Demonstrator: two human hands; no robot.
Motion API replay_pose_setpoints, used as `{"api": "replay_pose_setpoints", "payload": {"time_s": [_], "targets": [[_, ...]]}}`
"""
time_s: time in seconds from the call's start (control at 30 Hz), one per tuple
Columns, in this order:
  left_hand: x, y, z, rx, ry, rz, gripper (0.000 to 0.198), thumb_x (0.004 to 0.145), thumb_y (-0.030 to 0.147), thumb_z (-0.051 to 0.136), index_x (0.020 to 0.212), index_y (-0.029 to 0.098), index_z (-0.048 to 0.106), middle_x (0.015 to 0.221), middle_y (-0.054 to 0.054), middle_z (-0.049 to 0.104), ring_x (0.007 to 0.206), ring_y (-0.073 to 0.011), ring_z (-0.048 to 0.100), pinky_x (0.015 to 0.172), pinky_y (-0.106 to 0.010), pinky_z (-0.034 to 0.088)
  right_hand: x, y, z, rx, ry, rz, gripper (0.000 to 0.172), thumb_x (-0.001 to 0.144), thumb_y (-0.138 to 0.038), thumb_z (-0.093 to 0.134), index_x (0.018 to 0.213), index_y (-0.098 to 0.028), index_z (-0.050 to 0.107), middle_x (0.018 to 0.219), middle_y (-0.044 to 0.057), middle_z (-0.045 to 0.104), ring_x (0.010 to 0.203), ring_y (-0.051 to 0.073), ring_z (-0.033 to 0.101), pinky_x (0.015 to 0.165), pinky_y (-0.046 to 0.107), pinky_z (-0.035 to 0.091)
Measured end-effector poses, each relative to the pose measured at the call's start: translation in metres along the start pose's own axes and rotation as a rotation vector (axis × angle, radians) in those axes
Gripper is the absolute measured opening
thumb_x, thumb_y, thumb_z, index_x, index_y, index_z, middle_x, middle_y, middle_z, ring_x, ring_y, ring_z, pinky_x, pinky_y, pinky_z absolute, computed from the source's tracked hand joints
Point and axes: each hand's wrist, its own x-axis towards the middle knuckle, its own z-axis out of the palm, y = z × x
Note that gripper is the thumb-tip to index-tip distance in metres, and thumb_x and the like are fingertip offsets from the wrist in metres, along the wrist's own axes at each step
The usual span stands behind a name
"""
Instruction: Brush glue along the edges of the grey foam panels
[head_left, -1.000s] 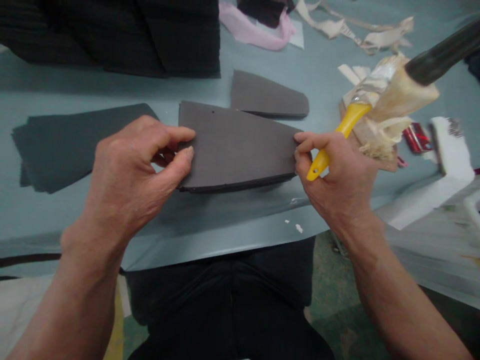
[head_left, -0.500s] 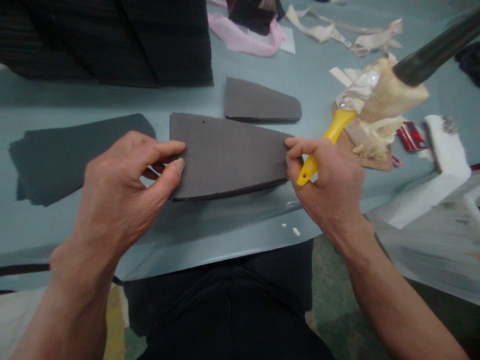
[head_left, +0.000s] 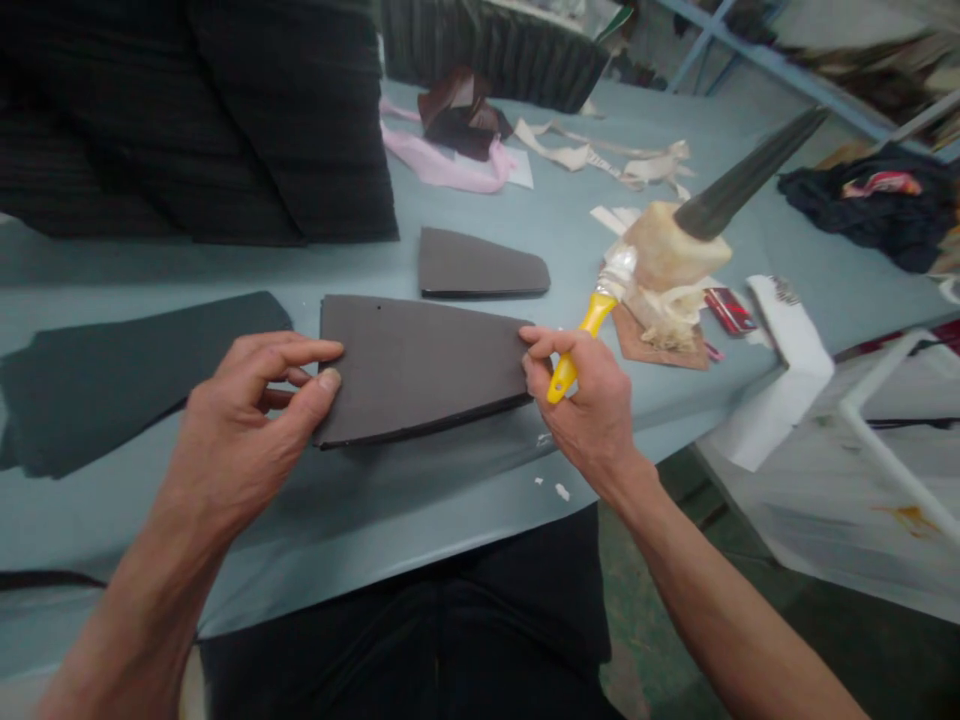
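Clearly, hands [head_left: 592, 395] hold grey panels [head_left: 427, 365] by opposite edges.

A worktable [head_left: 465, 480] covered in smooth blue-grey sheeting fills most of the view, its front edge slanting upward to the right, with a green, worn-looking floor [head_left: 634, 600] below. Beyond the surface's far right corner runs blue metal shelving [head_left: 795, 70] crowded with blurred goods, while a white tubular frame [head_left: 892, 455] stands by the right edge under soft, dim light.
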Motion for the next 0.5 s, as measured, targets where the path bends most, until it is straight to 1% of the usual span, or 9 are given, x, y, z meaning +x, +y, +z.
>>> {"api": "replay_pose_setpoints", "payload": {"time_s": [0.1, 0.17, 0.23, 0.3, 0.33, 0.4, 0.5], "targets": [[0.000, 0.000, -0.002, 0.042, 0.003, 0.032, 0.044, 0.089, 0.054, 0.062, 0.116, 0.025, 0.082, 0.135, -0.009, 0.072, 0.097, -0.0213, 0.073, 0.083, -0.038, 0.065, 0.002, 0.000, 0.001, -0.055, 0.028, -0.065, 0.016, 0.095, -0.011, 0.067, 0.096, -0.027, 0.063, 0.112, 0.003, 0.087, 0.098, 0.027, 0.079, 0.090, 0.044, 0.057], [0.000, 0.003, -0.006, 0.126, 0.037, 0.077, 0.048, 0.093, 0.056, 0.058, 0.120, 0.024, 0.081, 0.139, -0.011, 0.071, 0.112, -0.0278, 0.074, 0.094, -0.046, 0.066, 0.004, 0.000, 0.001, -0.082, 0.039, -0.110, 0.018, 0.094, -0.010, 0.067, 0.096, -0.028, 0.063, 0.113, 0.003, 0.087, 0.099, 0.026, 0.078, 0.089, 0.043, 0.056], [0.000, 0.008, -0.010, 0.238, 0.103, 0.158, 0.052, 0.098, 0.057, 0.053, 0.124, 0.021, 0.079, 0.139, -0.015, 0.071, 0.127, -0.0354, 0.071, 0.109, -0.057, 0.060, 0.005, -0.001, 0.001, -0.105, 0.044, -0.143, 0.019, 0.094, -0.009, 0.067, 0.095, -0.028, 0.062, 0.112, 0.003, 0.087, 0.099, 0.027, 0.078, 0.090, 0.043, 0.056], [0.001, 0.017, -0.014, 0.315, 0.143, 0.250, 0.053, 0.102, 0.057, 0.049, 0.125, 0.019, 0.079, 0.137, -0.016, 0.074, 0.134, -0.0391, 0.068, 0.117, -0.064, 0.053, 0.006, -0.001, -0.001, -0.117, 0.042, -0.152, 0.019, 0.095, -0.010, 0.068, 0.095, -0.027, 0.062, 0.111, 0.004, 0.087, 0.098, 0.027, 0.078, 0.089, 0.043, 0.056], [0.002, 0.022, -0.015, 0.329, 0.143, 0.292, 0.053, 0.104, 0.056, 0.048, 0.124, 0.019, 0.079, 0.135, -0.016, 0.075, 0.133, -0.0389, 0.068, 0.118, -0.064, 0.052, 0.007, -0.002, -0.002, -0.112, 0.043, -0.152, 0.019, 0.096, -0.010, 0.068, 0.095, -0.027, 0.062, 0.112, 0.004, 0.087, 0.097, 0.026, 0.078, 0.089, 0.043, 0.057], [0.006, 0.031, -0.015, 0.318, 0.107, 0.364, 0.049, 0.105, 0.053, 0.047, 0.124, 0.020, 0.078, 0.133, -0.013, 0.078, 0.130, -0.0358, 0.071, 0.116, -0.060, 0.055, 0.010, -0.003, -0.004, -0.086, 0.057, -0.155, 0.019, 0.096, -0.010, 0.070, 0.097, -0.027, 0.061, 0.114, 0.004, 0.087, 0.099, 0.026, 0.079, 0.089, 0.042, 0.058], [0.015, 0.041, -0.007, 0.282, 0.030, 0.457, 0.046, 0.106, 0.050, 0.046, 0.125, 0.021, 0.076, 0.133, -0.011, 0.079, 0.130, -0.0321, 0.072, 0.116, -0.055, 0.056, 0.020, -0.005, -0.012, -0.036, 0.111, -0.172, 0.018, 0.098, -0.010, 0.067, 0.101, -0.026, 0.061, 0.119, 0.006, 0.086, 0.106, 0.025, 0.081, 0.093, 0.042, 0.062]]}}
